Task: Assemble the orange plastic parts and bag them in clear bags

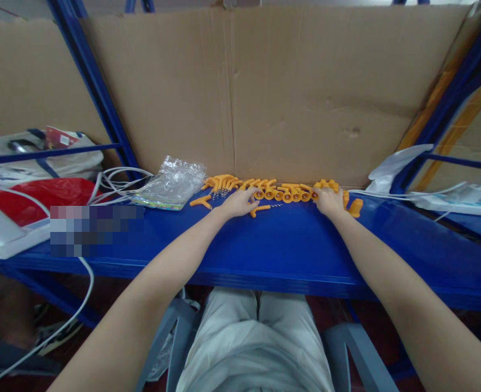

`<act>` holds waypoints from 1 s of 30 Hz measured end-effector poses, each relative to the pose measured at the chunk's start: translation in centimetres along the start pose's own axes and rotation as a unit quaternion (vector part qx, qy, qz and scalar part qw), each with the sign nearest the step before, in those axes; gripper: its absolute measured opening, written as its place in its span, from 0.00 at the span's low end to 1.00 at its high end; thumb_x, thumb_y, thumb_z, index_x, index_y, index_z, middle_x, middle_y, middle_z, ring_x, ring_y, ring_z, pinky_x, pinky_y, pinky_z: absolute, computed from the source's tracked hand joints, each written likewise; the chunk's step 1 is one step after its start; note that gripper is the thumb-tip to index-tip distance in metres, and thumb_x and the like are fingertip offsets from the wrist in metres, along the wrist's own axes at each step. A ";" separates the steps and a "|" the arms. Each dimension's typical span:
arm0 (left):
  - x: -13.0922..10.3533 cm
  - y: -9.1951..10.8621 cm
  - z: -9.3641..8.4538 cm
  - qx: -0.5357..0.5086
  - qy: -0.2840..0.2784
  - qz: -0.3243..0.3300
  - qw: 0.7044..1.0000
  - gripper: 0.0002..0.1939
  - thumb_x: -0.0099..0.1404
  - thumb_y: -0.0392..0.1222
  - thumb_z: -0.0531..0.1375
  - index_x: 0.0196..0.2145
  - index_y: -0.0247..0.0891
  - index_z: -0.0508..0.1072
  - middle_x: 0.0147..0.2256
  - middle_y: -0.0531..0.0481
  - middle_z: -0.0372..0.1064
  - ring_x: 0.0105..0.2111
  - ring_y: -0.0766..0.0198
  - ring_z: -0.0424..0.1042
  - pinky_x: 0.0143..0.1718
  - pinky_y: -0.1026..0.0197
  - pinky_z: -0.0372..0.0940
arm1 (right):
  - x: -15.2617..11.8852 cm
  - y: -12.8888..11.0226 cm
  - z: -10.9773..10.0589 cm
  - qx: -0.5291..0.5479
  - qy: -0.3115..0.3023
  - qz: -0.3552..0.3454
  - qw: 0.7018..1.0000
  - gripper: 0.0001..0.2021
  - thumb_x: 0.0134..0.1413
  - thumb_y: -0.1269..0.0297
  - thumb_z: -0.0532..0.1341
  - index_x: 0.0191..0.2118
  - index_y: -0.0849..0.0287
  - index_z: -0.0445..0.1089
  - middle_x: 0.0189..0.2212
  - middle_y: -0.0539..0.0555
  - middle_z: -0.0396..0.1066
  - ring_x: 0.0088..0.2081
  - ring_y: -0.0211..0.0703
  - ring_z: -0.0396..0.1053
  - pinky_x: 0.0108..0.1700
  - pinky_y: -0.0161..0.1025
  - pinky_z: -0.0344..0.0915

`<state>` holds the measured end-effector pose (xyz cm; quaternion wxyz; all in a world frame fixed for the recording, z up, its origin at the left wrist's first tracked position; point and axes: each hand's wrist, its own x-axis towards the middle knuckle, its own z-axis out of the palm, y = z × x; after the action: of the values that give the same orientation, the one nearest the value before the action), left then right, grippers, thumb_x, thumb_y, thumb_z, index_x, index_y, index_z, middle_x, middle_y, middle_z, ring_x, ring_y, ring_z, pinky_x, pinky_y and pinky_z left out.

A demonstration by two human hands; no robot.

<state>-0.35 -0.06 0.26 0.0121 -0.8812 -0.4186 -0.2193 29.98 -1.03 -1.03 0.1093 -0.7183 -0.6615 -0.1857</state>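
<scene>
Orange cup-shaped parts (288,197) stand side by side in a row on the blue table, round openings toward me. My left hand (240,202) is at the row's left end, thumb and fingers curved apart, fingertips by the end cup. At the right end, my right hand (329,201) touches or nearly touches the last cup; its fingers are partly hidden behind the hand. An orange corkscrew (262,208) with a metal spiral lies just right of my left thumb. More orange T-handled corkscrews (224,182) are gathered left of the row, one lying apart (200,201).
More orange parts (354,207) sit beyond my right hand. A clear plastic bag (170,182), white cables (117,177) and a red bag (72,193) lie left. Cardboard (297,92) closes off the back, between blue shelf posts (95,81). A white power strip (461,204) is right.
</scene>
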 end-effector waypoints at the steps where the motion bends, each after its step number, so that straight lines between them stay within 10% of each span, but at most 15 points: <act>1: 0.0 0.0 0.0 -0.001 -0.002 -0.001 1.000 0.19 0.66 0.42 0.54 0.54 0.39 0.69 0.39 0.47 0.78 0.39 0.57 0.77 0.44 0.57 0.68 | 0.1 0.1 0.2 0.005 -0.004 0.003 1.000 0.24 0.58 0.67 0.51 0.60 0.58 0.64 0.57 0.66 0.68 0.60 0.61 0.61 0.60 0.63 0.47; 14: 0.2 -0.2 0.2 -0.013 -0.002 -0.002 1.000 0.15 0.65 0.41 0.55 0.48 0.38 0.74 0.39 0.44 0.78 0.40 0.55 0.77 0.45 0.55 0.68 | 1.6 1.0 1.5 -0.018 0.002 -0.038 0.999 0.26 0.62 0.66 0.49 0.65 0.55 0.58 0.65 0.62 0.59 0.68 0.56 0.47 0.64 0.72 0.34; 30: 0.1 0.0 -0.1 -0.019 -0.017 0.012 1.000 0.13 0.65 0.42 0.56 0.44 0.39 0.76 0.39 0.45 0.77 0.41 0.54 0.76 0.45 0.53 0.68 | 6.2 3.6 0.8 -0.042 -0.083 -0.052 0.994 0.35 0.45 0.53 0.68 0.61 0.54 0.64 0.57 0.65 0.67 0.58 0.64 0.64 0.54 0.63 0.60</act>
<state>-0.29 0.03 0.38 -0.0091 -0.8899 -0.4036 -0.2125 34.04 4.57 1.11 0.0136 -0.6999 -0.6963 -0.1583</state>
